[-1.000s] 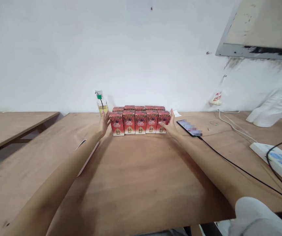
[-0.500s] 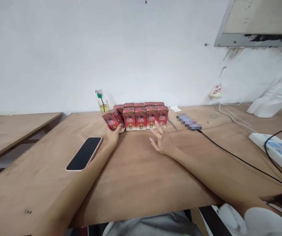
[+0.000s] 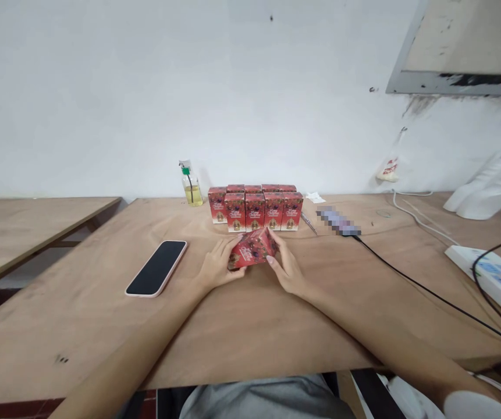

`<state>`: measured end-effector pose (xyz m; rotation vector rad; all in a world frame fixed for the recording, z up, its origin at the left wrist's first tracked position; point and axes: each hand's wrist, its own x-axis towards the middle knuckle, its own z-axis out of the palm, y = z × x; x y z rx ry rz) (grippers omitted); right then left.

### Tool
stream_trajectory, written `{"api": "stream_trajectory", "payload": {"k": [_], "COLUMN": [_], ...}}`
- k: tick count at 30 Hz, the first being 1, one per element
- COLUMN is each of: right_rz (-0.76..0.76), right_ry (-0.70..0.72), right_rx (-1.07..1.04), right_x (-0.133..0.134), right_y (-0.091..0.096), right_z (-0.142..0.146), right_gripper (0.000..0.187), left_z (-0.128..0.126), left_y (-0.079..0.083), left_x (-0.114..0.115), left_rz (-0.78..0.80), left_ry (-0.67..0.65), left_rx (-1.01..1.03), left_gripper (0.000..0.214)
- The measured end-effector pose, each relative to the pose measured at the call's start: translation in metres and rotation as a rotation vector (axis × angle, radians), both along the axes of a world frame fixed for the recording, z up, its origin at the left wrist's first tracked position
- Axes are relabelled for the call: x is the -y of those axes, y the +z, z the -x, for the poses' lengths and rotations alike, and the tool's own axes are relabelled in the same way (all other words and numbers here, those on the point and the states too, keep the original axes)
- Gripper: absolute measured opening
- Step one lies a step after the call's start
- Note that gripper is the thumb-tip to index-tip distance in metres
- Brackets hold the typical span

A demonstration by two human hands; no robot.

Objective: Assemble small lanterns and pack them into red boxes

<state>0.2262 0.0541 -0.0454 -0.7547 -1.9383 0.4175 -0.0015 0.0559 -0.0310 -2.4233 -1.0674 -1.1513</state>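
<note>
A small red box (image 3: 252,249) lies tilted on its side between my two hands, just above the wooden table (image 3: 250,326). My left hand (image 3: 219,266) grips its left end with curled fingers. On the right end, my right hand (image 3: 285,265) pinches the box. Behind it, several matching red boxes (image 3: 256,208) stand upright in rows near the wall.
A black phone in a pink case (image 3: 157,268) lies to the left of my hands. A small bottle of yellow liquid (image 3: 191,184) stands left of the boxes. A second phone (image 3: 338,221) with a black cable, a white power strip (image 3: 490,279) and a second table (image 3: 27,227) surround the spot.
My left hand took the leftmost front box out of the row and carried it toward me. The right hand came in and closed on its other end.
</note>
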Motion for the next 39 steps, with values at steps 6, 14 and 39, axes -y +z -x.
{"api": "stream_trajectory", "payload": {"k": [6, 14, 39], "right_rz": [0.156, 0.173, -0.074], "right_ry": [0.028, -0.029, -0.137], "right_rx": [-0.031, 0.101, 0.268], "right_x": [-0.003, -0.006, -0.012], "right_y": [0.005, 0.0, -0.004], "right_z": [-0.004, -0.004, -0.007], "right_gripper": [0.053, 0.06, 0.07], "left_z": [-0.003, 0.005, 0.0], "left_y": [-0.003, -0.005, -0.001], "left_x": [0.001, -0.006, -0.002], "left_rz": [0.105, 0.219, 0.214], "left_ry": [0.026, 0.043, 0.074], "left_rx": [-0.059, -0.155, -0.19], "left_gripper": [0.071, 0.066, 0.067]}}
